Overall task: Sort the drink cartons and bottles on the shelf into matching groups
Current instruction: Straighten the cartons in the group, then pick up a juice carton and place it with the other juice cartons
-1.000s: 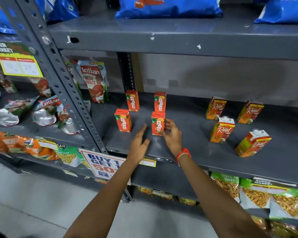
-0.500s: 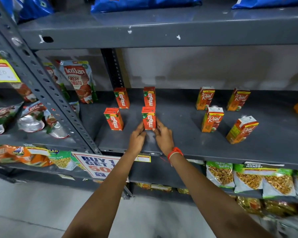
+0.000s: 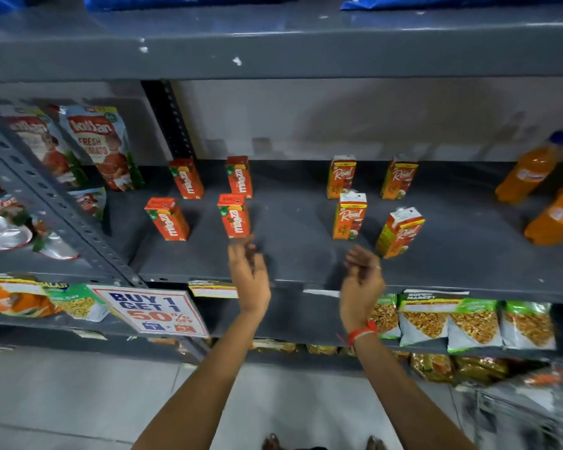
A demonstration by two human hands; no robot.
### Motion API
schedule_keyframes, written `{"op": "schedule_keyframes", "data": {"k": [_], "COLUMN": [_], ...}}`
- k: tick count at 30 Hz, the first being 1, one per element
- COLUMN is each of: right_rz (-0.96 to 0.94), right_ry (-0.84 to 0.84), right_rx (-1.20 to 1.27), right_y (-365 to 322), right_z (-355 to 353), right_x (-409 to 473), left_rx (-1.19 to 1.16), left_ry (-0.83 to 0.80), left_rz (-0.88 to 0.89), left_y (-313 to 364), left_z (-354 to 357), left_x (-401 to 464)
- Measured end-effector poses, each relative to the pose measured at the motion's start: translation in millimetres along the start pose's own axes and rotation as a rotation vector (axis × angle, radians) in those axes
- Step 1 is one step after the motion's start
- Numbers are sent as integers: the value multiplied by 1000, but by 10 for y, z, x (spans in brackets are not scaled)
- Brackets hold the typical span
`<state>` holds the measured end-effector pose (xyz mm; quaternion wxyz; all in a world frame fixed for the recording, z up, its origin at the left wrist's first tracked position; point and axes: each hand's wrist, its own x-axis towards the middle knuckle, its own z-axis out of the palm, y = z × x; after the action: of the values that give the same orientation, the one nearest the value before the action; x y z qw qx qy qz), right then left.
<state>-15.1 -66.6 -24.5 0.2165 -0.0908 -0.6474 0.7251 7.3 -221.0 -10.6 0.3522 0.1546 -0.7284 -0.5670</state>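
Several red Maaza cartons stand in a square group on the grey shelf; the front right Maaza carton is nearest my hands. To the right stand several orange Real cartons; the front right Real carton is tilted. Two orange bottles are at the far right. My left hand hovers just below the front right Maaza carton, fingers apart, holding nothing. My right hand hangs at the shelf's front edge near the tilted Real carton, fingers loosely curled and holding nothing.
Tomato pouches fill the bay to the left behind a slanted grey upright. A "Buy 1 Get 1" sign hangs on the shelf edge. Snack bags line the shelf below. Blue bags lie on the shelf above.
Both hands have let go of the front right Maaza carton and drawn back toward the shelf edge, the right one moving rightward. The view has shifted right, revealing the orange bottles.
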Motion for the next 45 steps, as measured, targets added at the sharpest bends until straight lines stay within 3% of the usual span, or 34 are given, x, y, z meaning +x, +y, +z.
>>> {"op": "schedule_keyframes", "data": {"k": [2,4,7,9,13,25,36,39,42,45], "right_rz": [-4,20,43,-19,-104,-72,-52,-64,-28,-26], "right_ry": [178,221,-27,-236,-400,-367,-379,-264,-52,268], "right_rx": [-25,-85,-233,-326,-343,-396,-385,-352,-194,-105], "right_y": [-41,-112,-221,-274,-291,-253,-206,-195,-234,-291], "right_z": [-359,-620,-830,-916,-986,-1045,-1116,-1254,-1478,-1821], "right_x": [265,559,853,969,1076,1532,1509,1533,1610,1797], "left_rx": [-76,-134,-250,-286,-315,-272,-246,-191,-168,-174], "left_ry": [-164,-364,-637,-694,-647,-600,-631,-452,-199,-267], "left_rz": [11,-22,-211,-293,-359,-450,-374,-338,-128,45], "left_y": [135,254,436,532,549,606,662,713,839,1020], "left_z": [341,738,1274,1551,1829,2281,2220,2202,2175,2374], "left_x": [-232,-420,-648,-764,-828,-626,-677,-781,-975,-1201]}}
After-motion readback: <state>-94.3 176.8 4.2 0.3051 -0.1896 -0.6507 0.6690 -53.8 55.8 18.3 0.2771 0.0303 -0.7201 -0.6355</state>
